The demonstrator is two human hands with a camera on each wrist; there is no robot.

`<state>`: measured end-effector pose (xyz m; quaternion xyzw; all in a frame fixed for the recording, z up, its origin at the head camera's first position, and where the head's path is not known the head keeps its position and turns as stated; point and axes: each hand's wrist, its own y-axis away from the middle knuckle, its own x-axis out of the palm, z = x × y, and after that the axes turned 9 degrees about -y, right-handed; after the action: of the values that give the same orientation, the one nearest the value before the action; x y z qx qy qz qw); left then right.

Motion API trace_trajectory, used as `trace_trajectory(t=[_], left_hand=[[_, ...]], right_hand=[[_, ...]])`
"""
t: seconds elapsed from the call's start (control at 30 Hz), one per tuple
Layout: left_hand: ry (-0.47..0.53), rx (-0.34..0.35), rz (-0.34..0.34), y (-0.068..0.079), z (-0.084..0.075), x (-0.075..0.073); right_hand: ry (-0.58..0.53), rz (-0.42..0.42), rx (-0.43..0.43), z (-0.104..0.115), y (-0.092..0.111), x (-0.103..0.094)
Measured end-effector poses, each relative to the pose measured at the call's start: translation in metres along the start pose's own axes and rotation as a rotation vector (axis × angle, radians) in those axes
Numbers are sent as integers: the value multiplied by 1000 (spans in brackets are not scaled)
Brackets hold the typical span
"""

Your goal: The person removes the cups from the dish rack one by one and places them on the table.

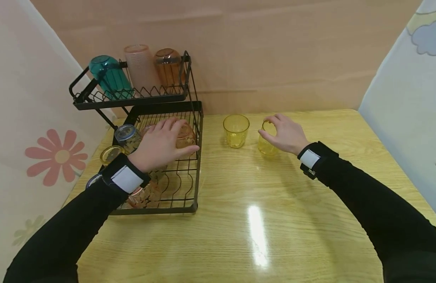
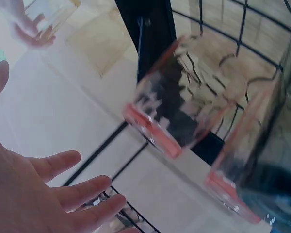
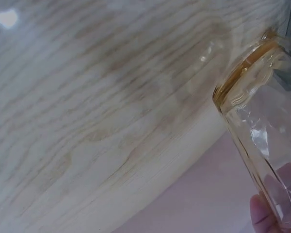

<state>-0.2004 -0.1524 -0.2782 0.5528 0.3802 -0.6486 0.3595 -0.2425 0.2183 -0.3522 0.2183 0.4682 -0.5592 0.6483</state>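
Observation:
My left hand [image 1: 161,143] is over the lower tier of the black rack, fingers apart and thumb out to the side. Just beyond its fingertips is an upside-down pink glass [image 1: 186,136]; the left wrist view shows this pink glass [image 2: 177,97] apart from the spread fingers [image 2: 82,194]. On the right, my right hand [image 1: 285,133] holds a yellow glass [image 1: 265,147] near its rim, thumb on the near side and fingers on the far side. Its faceted wall [image 3: 262,131] fills the right of the right wrist view. A second yellow glass [image 1: 236,131] stands upright to its left.
The two-tier rack [image 1: 198,173] stands at the left by the wall. Its upper tier carries a teal glass [image 1: 111,76], a tall pink glass [image 1: 141,67] and an amber glass [image 1: 168,65]. Several glasses share the lower tier. Wood table [image 1: 225,236] extends in front.

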Motion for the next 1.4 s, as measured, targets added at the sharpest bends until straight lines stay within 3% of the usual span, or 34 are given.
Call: trace_trajectory(t=[0.2, 0.47, 0.73, 1.0, 1.4], left_hand=[[5, -29, -13, -5, 5, -3], [43, -55, -2, -12, -2, -7], [46, -86, -17, -15, -3, -10], [75, -104, 94, -26, 4, -12], [79, -94, 206, -43, 22, -5]], right_hand=[[45, 2, 5, -9, -7, 5], [71, 7, 42, -22, -11, 11], [93, 18, 43, -22, -18, 12], [85, 91, 23, -16, -25, 4], [72, 86, -89, 1, -20, -35]])
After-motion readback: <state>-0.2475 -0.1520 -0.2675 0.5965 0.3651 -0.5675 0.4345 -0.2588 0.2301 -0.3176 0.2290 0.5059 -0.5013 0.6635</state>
